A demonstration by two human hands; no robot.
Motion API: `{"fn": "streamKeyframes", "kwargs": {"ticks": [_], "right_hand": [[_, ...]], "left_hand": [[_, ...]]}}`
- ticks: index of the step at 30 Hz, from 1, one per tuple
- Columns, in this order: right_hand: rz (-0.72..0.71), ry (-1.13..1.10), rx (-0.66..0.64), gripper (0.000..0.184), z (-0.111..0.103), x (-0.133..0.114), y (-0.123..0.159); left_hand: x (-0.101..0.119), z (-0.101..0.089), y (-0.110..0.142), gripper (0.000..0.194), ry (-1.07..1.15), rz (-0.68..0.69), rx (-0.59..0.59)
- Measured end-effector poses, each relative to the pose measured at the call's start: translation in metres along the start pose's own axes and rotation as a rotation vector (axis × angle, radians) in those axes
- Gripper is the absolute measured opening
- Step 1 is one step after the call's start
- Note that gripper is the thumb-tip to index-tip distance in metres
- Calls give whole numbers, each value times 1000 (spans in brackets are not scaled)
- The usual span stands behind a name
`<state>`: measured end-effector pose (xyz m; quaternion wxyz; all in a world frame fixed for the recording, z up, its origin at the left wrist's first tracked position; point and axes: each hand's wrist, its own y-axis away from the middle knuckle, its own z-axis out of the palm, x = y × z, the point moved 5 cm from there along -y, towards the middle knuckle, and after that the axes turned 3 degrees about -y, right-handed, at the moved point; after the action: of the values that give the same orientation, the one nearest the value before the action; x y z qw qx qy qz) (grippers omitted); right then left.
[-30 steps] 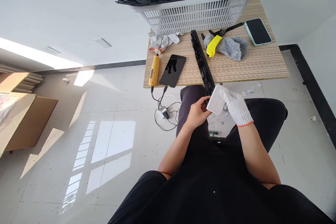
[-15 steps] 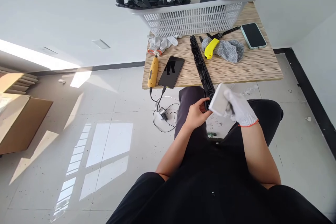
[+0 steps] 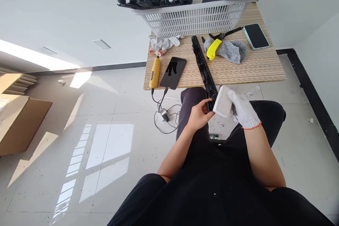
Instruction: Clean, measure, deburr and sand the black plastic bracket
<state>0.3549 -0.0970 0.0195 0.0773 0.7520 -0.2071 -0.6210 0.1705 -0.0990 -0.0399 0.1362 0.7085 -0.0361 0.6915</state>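
My bare left hand [image 3: 200, 114] grips the near end of a long black plastic strip [image 3: 203, 67]. The strip's far end rests on the table; its near end juts past the front edge over my lap. In a white knit glove with an orange cuff, my right hand [image 3: 239, 107] is closed on a white rectangular block [image 3: 222, 101], perhaps a sanding pad; its exact kind I cannot make out. The block is held right beside the strip's near end. Whether it touches the strip is unclear.
On the striped table [image 3: 238, 74] lie a yellow corded tool [image 3: 154, 72], a black phone [image 3: 173, 72], a glove [image 3: 165, 44], a yellow-handled cutter [image 3: 214, 49] on grey fabric [image 3: 233, 51], and another phone [image 3: 256, 36]. Behind stands a white basket [image 3: 190, 19] of black parts. Cables [image 3: 164, 116] trail on the floor.
The white block in my right hand has shifted slightly right and down, a little away from the strip. My left hand and the strip stay nearly in place.
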Motion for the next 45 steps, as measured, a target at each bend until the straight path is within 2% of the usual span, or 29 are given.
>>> {"fn": "streamKeyframes", "kwargs": {"ticks": [1,4,5,7,8,9,12,13,16,17,20,21,22,24,25,26,29,30,32,33,34,37,38,41,42,45], "right_hand": [[11,-18,1,48,0,-1,1],[10,-153,158,48,-4,-3,2],[27,-177,124,49,-1,-2,2],[69,-153,-55,47,13,-1,2],[71,-126,-101,46,17,-1,1],[52,-117,-79,45,17,-2,1],[-11,-226,130,48,8,-5,1],[-3,-248,107,50,9,-5,1],[39,-164,-152,49,19,-6,2],[33,-142,-148,49,18,-7,2],[10,-229,138,50,3,-6,-3],[30,-259,181,51,1,-4,-3],[61,-265,153,51,4,-1,-5],[116,-219,4,50,14,3,-6],[118,-204,-19,49,16,5,-6],[102,-217,15,49,14,5,-7],[58,-360,226,52,3,7,-8],[79,-372,194,52,4,8,-8],[123,-307,4,50,13,8,-9],[123,-265,-50,49,15,8,-9],[105,-248,-36,48,15,7,-9],[79,-339,207,50,4,6,-9],[119,-353,205,50,5,8,-8],[228,-279,-4,47,17,14,-7],[227,-270,-9,46,17,15,-7],[155,-359,128,50,12,16,-8]], "left_hand": [[0,0,0,61,1,2,-1],[2,-1,0,55,26,10,2],[3,-1,0,55,22,17,0],[5,-1,0,59,-4,34,-11],[6,-1,0,61,-15,39,-10],[6,-1,0,61,-15,35,-8],[5,-1,1,54,32,0,12],[5,-2,1,53,36,5,12],[8,-2,0,54,-19,81,-5],[8,-2,0,54,-33,95,-4],[3,-2,-1,53,-23,61,19],[1,-2,-2,53,-21,52,23],[1,-2,-2,54,-28,56,18],[1,-1,-2,56,-55,83,2],[1,0,-2,56,-61,95,2],[1,-1,-2,55,-57,99,5],[0,-2,-1,50,-35,69,32],[0,-2,-1,51,-38,64,30],[1,-2,-1,54,-59,73,15],[1,-2,-1,54,-66,79,13],[1,-2,-1,55,-62,81,13],[0,-2,-1,50,-27,64,28],[1,-2,-1,50,-26,69,25],[3,-1,-2,55,-44,108,11],[4,-1,-2,55,-45,110,14],[3,-3,-2,51,-48,77,42]]}}
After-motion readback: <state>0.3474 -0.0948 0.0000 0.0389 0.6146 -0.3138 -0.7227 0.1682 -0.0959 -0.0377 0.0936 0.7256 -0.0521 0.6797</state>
